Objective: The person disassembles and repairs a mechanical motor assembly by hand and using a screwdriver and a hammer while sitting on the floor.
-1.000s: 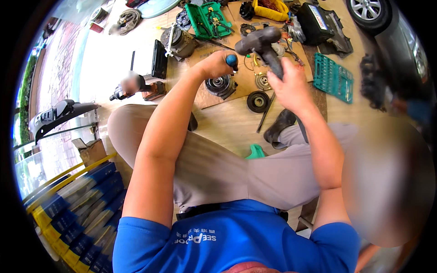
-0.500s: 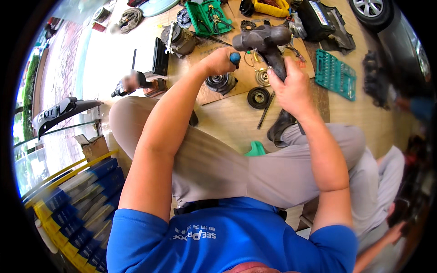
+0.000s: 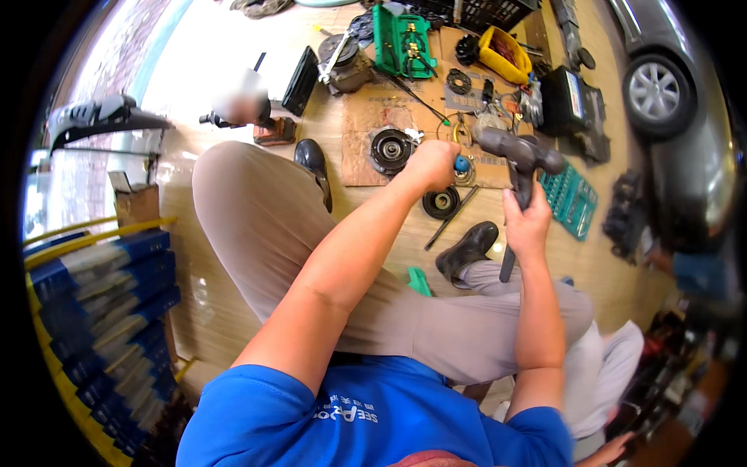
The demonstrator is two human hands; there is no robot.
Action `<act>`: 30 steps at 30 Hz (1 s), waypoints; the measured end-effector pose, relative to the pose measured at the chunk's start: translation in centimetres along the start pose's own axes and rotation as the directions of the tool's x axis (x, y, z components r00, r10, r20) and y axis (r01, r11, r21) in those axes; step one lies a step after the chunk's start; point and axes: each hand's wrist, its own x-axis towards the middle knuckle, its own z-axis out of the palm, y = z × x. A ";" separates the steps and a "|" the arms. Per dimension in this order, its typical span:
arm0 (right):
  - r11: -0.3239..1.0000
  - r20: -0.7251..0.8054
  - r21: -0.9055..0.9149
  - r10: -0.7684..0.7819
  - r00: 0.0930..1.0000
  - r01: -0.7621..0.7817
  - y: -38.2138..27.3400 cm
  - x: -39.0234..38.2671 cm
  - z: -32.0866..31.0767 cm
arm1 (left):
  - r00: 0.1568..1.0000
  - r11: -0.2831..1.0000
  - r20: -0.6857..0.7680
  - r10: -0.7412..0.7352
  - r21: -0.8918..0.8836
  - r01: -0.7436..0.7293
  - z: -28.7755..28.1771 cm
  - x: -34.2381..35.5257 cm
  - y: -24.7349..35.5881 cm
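Below the raised left hand [image 3: 430, 165] and right hand [image 3: 527, 224], which is gripping a grey power tool [image 3: 520, 156], parts are crowding the floor: a black pulley [image 3: 391, 149] is sitting on a cardboard sheet [image 3: 366, 124], a smaller black disc [image 3: 440, 202] and a thin rod [image 3: 451, 217] are lying just beside the black shoe [image 3: 468, 249]. To the right, a teal socket tray [image 3: 572, 201] and a black case [image 3: 566, 101] are blocking the way, with a car wheel [image 3: 652, 90] beyond. Bare wooden floor [image 3: 206, 303] is lying open left of the knee, up to the blue stacked boxes [image 3: 101, 311].
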 end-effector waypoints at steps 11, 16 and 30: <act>0.961 -0.092 0.268 0.099 0.991 -0.071 -4.4 -0.2 0.6 | 0.955 0.919 -0.268 -0.125 -0.393 0.010 -0.9 0.0 -0.9; 0.998 -0.097 0.064 0.026 0.995 -0.020 -4.4 -1.0 1.7 | 0.915 0.882 -0.394 -0.092 -0.459 -0.108 -0.6 0.7 -1.9; 0.990 -0.172 0.015 -0.135 0.976 0.140 -4.9 0.3 2.5 | 0.919 0.841 -0.385 -0.085 -0.522 -0.141 -0.9 1.2 -3.5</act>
